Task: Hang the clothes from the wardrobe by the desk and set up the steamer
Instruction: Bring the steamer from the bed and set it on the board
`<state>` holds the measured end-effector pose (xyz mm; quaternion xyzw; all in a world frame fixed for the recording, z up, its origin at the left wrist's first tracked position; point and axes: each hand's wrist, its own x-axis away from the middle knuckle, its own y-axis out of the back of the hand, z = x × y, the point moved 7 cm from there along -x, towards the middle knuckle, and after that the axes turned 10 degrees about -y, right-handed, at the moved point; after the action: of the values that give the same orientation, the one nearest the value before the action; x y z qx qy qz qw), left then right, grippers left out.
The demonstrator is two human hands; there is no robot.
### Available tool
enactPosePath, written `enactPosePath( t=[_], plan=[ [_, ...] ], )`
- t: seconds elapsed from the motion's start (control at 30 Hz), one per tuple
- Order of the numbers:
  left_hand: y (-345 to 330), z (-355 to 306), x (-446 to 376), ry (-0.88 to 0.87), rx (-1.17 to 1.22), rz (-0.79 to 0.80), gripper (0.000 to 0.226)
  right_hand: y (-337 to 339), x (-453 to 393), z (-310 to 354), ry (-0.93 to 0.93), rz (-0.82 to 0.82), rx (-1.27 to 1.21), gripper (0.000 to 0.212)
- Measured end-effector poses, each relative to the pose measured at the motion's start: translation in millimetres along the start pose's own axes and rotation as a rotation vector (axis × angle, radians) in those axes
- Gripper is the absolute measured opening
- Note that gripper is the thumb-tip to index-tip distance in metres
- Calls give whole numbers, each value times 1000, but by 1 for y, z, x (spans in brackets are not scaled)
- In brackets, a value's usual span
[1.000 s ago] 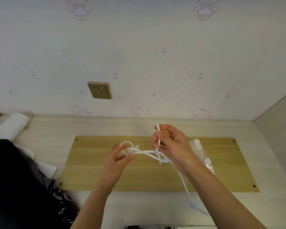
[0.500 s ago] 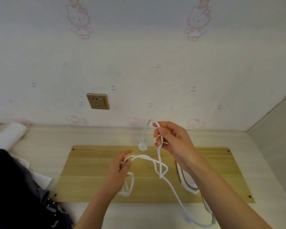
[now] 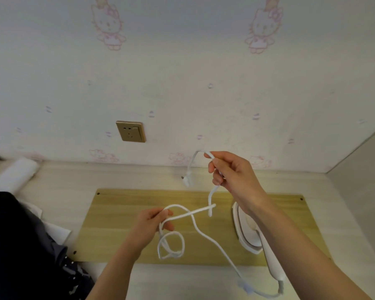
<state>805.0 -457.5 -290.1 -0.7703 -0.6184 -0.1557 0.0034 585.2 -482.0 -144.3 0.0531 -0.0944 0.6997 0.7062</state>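
A white handheld steamer (image 3: 250,234) lies on a tan wooden board (image 3: 121,215) on the desk, partly hidden by my right forearm. Its white power cord (image 3: 206,234) runs from the handle's end up to both hands. My right hand (image 3: 232,176) pinches the cord near its free end, held above the board; the white plug (image 3: 186,179) dangles from it on the left. My left hand (image 3: 154,221) grips the cord lower down, with loose loops (image 3: 171,245) hanging below it. A brass wall socket (image 3: 130,131) sits on the wall at the back left.
Dark clothing (image 3: 20,245) is heaped at the left edge of the desk (image 3: 74,182), with white paper (image 3: 56,231) beside it. A white roll (image 3: 13,172) lies at the back left. A grey side panel (image 3: 364,176) bounds the desk on the right.
My right hand has lifted the cord's end higher, so the plug now hangs free. The coil has loosened into longer loops under my left hand, and the view has tilted upward.
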Motion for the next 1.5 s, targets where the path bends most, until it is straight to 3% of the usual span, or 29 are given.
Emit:
enactPosePath(
  t=[0.07,0.23,0.43,0.6,0.67,0.8,0.97,1.1,1.27,1.5],
  plan=[
    [2,9,3,114,176,-69,24,-1,0,-2,-11,3,-12,27],
    [10,33,9,305,348,-163,22,-6,-1,-5,-27,15,7,27],
    [32,38,7,229,20,-181,10,-8,-2,-5,-25,-26,107,28],
    [19,-6,0,50,-173,-147,10,-24,-5,-4,12,5,93,28],
    [9,-27,-5,24,38,-135,24,-32,-5,-3,39,23,131,27],
    [-7,-54,-20,174,807,-92,42,-49,-1,-4,71,116,194,24],
    [13,-66,-40,234,1212,-217,34,-58,-1,-16,41,199,190,22],
    [46,-64,-42,156,1139,-390,17,-60,-5,-40,-54,258,299,14],
    [88,-60,-37,81,842,-508,23,-63,-7,-67,-147,300,492,14],
    [105,-58,-30,-11,631,-476,26,-93,-11,-93,-210,433,791,8]
  ],
)
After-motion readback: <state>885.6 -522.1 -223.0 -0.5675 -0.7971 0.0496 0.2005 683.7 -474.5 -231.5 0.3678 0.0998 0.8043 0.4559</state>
